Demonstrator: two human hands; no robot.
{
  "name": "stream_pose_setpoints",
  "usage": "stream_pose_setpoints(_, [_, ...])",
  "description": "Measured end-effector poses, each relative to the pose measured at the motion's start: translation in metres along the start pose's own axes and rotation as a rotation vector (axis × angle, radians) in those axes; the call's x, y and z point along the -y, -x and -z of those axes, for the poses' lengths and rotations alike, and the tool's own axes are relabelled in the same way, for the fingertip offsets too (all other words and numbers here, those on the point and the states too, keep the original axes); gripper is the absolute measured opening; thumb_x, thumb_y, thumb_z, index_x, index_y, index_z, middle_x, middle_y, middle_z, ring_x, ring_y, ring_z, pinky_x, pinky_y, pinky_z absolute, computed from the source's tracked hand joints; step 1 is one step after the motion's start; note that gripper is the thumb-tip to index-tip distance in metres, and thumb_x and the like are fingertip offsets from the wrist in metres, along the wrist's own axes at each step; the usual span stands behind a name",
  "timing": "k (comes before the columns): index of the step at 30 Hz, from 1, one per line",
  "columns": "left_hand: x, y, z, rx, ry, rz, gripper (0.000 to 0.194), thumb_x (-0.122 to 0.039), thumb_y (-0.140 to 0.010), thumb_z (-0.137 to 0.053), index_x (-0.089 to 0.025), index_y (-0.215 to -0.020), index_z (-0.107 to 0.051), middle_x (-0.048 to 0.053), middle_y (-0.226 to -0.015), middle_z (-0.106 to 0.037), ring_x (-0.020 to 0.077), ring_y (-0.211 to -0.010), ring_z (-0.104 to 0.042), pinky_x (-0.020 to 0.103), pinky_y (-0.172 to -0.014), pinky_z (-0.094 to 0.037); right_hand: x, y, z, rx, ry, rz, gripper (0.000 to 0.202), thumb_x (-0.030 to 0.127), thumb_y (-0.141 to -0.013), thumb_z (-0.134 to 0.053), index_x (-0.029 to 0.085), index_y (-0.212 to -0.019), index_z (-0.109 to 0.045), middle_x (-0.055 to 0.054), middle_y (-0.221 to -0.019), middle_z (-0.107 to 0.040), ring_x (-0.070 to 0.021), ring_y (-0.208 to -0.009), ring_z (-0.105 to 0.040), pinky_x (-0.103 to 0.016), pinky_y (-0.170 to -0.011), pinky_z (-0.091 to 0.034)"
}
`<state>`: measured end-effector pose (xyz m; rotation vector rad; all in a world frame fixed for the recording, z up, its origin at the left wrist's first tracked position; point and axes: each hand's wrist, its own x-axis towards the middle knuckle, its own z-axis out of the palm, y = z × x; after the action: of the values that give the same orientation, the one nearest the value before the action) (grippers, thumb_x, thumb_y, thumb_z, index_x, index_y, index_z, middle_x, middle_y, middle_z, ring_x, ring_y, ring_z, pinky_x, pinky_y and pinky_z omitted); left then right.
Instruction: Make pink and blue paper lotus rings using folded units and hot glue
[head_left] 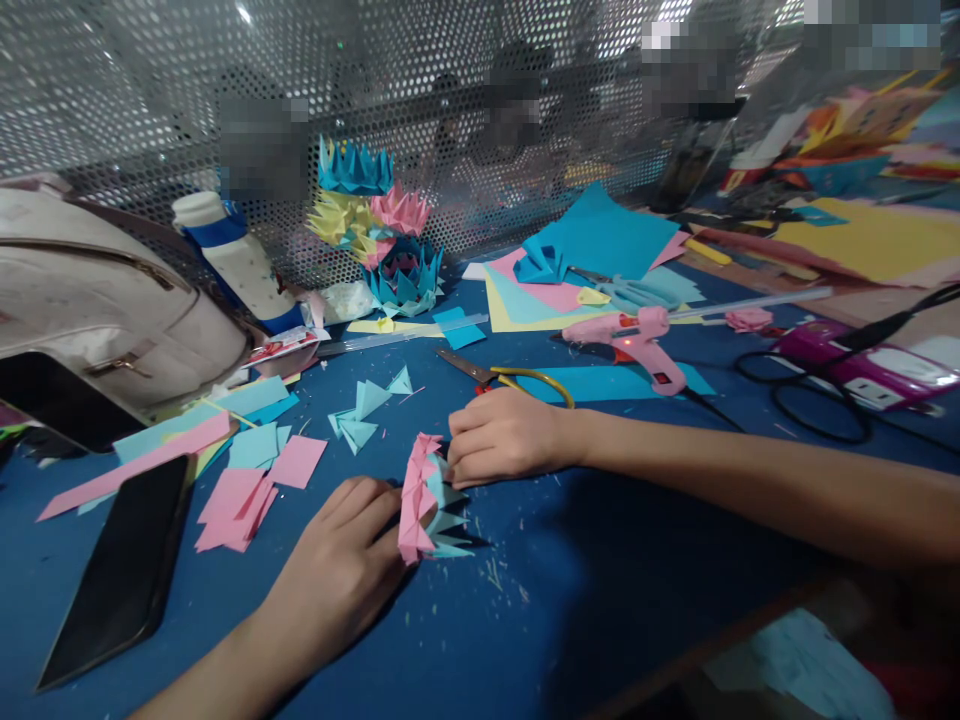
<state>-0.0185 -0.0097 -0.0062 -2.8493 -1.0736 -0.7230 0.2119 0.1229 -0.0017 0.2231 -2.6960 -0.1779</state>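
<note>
A spiky ring of folded paper [418, 500], pink along one side and light blue at its points, stands on its side on the blue table. My left hand [341, 560] grips its pink side from the left, with the fingertips hidden behind the paper. At the ring's upper right, my right hand [510, 440] has curled fingers pressed against the paper; their tips are partly out of sight. Several light blue folded triangles [367, 405] lie just beyond my hands. Scissors with yellow handles [491, 375] rest right behind my right hand.
A pink glue gun [645, 345] lies at the right near a purple power strip [862, 365]. Pink paper squares [240, 505] and a black phone [124, 570] are at left. Behind stand a paper-ring stack [405, 275], a bottle [236, 260] and a bag [97, 290].
</note>
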Motion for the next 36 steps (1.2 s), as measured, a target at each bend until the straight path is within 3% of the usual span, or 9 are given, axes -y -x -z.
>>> stream_pose_setpoints(8, [0.0016, -0.0006, -0.0003, -0.013, 0.003, -0.016, 0.024, -0.011, -0.096, -0.045, -0.014, -0.083, -0.065, 0.008, -0.080, -0.060, 0.0212, -0.076, -0.043, 0.033, -0.066, -0.036, -0.0018, -0.0016, 0.0034, -0.005, -0.079, -0.028, 0.032, 0.041, -0.097, -0.051, 0.020, -0.081, -0.068, 0.000, -0.079, -0.066, -0.0140, -0.076, -0.049, -0.029, -0.061, -0.034])
stream_pose_setpoints(12, [0.0015, -0.0011, 0.0003, -0.005, 0.016, -0.023, 0.024, -0.009, -0.096, -0.044, -0.013, -0.091, -0.067, 0.008, -0.083, -0.062, 0.0215, -0.078, -0.043, 0.034, -0.068, -0.036, -0.0026, -0.0020, 0.0040, -0.060, -0.142, -0.087, 0.031, 0.038, -0.095, -0.055, 0.019, -0.075, -0.068, 0.000, -0.076, -0.066, -0.0136, -0.071, -0.048, -0.029, -0.058, -0.031])
stream_pose_setpoints(22, [0.0028, 0.0012, 0.0009, 0.027, 0.044, -0.011, 0.024, -0.013, -0.098, -0.043, -0.014, -0.103, -0.067, 0.008, -0.090, -0.065, 0.0223, -0.080, -0.045, 0.035, -0.069, -0.035, -0.0058, 0.0013, 0.0056, 0.022, -0.325, -0.188, 0.032, 0.033, -0.096, -0.053, 0.018, -0.071, -0.067, -0.001, -0.074, -0.065, -0.0134, -0.073, -0.047, -0.028, -0.062, -0.035])
stream_pose_setpoints(30, [0.0047, 0.0024, -0.0010, 0.033, 0.041, -0.022, 0.024, -0.014, -0.098, -0.044, -0.013, -0.112, -0.065, 0.010, -0.091, -0.066, 0.0228, -0.082, -0.047, 0.036, -0.073, -0.037, -0.0003, -0.0026, 0.0036, 0.037, -0.079, -0.100, 0.026, 0.033, -0.098, -0.047, 0.019, -0.093, -0.068, -0.001, -0.081, -0.063, -0.0154, -0.072, -0.047, -0.031, -0.059, -0.030])
stream_pose_setpoints(36, [0.0060, 0.0025, -0.0019, 0.023, 0.033, -0.029, 0.022, -0.014, -0.097, -0.047, -0.012, -0.106, -0.066, 0.009, -0.088, -0.066, 0.0231, -0.084, -0.048, 0.037, -0.075, -0.038, 0.0015, -0.0025, 0.0013, 0.065, 0.043, -0.155, 0.029, 0.036, -0.101, -0.041, 0.020, -0.099, -0.066, -0.001, -0.081, -0.059, -0.0153, -0.073, -0.045, -0.031, -0.061, -0.030])
